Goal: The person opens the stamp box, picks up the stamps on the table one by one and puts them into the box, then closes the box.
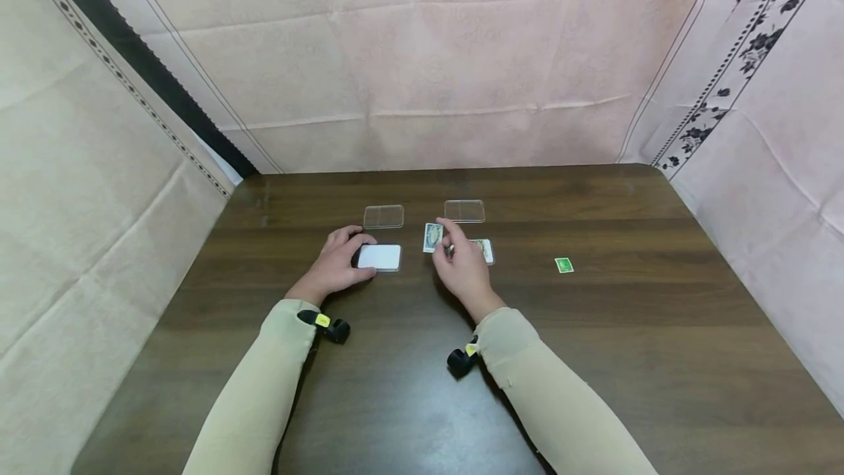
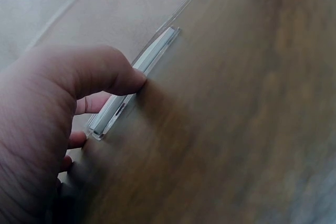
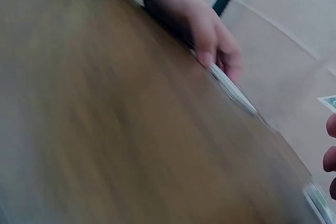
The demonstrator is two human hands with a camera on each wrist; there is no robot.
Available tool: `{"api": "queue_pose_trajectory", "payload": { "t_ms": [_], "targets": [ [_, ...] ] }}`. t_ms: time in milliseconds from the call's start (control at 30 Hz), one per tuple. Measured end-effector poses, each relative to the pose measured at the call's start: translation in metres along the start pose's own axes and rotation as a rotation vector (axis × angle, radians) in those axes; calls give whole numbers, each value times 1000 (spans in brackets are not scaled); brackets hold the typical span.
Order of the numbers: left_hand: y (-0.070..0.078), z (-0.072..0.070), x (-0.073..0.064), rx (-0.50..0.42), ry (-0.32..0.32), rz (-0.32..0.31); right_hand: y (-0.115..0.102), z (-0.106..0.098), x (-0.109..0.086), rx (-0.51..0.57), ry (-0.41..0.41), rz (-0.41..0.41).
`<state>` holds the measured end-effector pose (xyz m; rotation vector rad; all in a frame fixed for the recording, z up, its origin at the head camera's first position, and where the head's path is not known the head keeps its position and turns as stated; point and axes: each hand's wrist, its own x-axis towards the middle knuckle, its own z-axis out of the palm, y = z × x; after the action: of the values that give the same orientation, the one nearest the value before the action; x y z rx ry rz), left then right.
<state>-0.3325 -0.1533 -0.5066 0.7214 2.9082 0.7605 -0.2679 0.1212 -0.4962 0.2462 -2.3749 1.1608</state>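
In the head view my left hand (image 1: 338,262) grips a stack of white cards (image 1: 379,258) lying in a shallow clear case. The left wrist view shows the thumb against the near edge of the white stack (image 2: 152,53). My right hand (image 1: 464,267) pinches a small card with a blue-green picture (image 1: 431,238), raised over the table. Partly hidden behind that hand lies another pile of cards (image 1: 486,251). The right wrist view catches only fingertips (image 3: 331,158) and a corner of the picture card (image 3: 329,102).
Two clear plastic case halves (image 1: 384,216) (image 1: 464,211) lie toward the table's far edge. A small green card (image 1: 564,265) lies by itself on the right. The dark wooden table (image 1: 633,358) is bordered by hanging pale cloths (image 1: 422,57).
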Motion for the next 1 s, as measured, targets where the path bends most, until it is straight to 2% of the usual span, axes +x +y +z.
{"api": "queue_pose_trajectory", "payload": {
  "t_ms": [200, 533, 767, 1000],
  "targets": [
    [2, -1, 1, 6, 4, -2, -15, 22, -1, -12, -56, 5],
    [6, -1, 1, 16, -4, -20, -26, 45, 2, -139, -207, 37],
    [4, -1, 2, 14, -2, -19, -28, 57, 6, -240, -258, 68],
    [4, -1, 2, 15, -8, -23, -33, 63, 8, -279, -281, 72]
  ]
}}
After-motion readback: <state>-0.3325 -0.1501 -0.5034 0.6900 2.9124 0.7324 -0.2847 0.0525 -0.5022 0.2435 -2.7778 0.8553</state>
